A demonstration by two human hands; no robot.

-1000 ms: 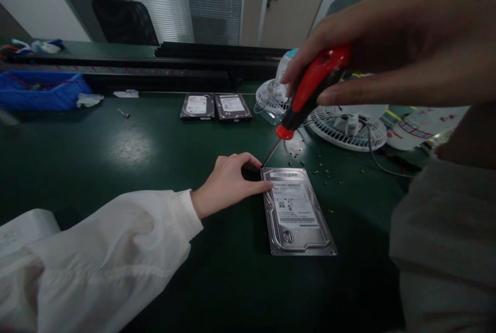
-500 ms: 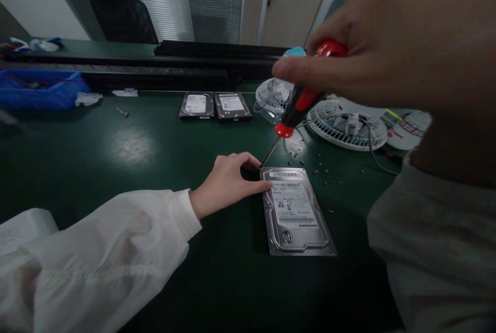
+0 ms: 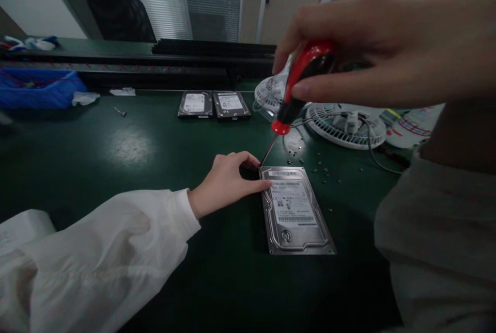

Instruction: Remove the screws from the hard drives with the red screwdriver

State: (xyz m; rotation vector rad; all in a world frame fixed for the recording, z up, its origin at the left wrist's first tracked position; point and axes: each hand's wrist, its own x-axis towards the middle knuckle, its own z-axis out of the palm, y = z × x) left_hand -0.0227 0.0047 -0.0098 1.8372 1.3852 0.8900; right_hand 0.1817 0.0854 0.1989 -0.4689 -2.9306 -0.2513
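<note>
**Red-and-black screwdriver (image 3: 289, 112) standing at the corner of a silver hard drive (image 3: 296, 211)**

At far left, a white item (image 3: 26, 228) is lying partly behind a pale left sleeve (image 3: 112, 240), while a blue bin (image 3: 36, 90) is sitting toward the back of the green tabletop (image 3: 186, 152). A crumpled white scrap (image 3: 85, 98) is resting just beside the bin. Farther right, two other drives (image 3: 195, 104) are lying side by side near the back. In front of them, the left hand (image 3: 227, 183) is gripping the silver drive at its far left corner, thumb pressing on top and forefinger staying close to the screwdriver's tip. The silver drive is lying flat, label up, at centre right of the tabletop. The screwdriver is leaning up and to the right from that corner. What look like small screws (image 3: 301, 161) are lying scattered beyond the drive and along its right side. Behind them, a white fan guard (image 3: 341, 134) is resting on the tabletop. At right, the right hand (image 3: 372, 54) is reaching across above the guard, its fingers and thumb closing around the screwdriver's handle.
</note>
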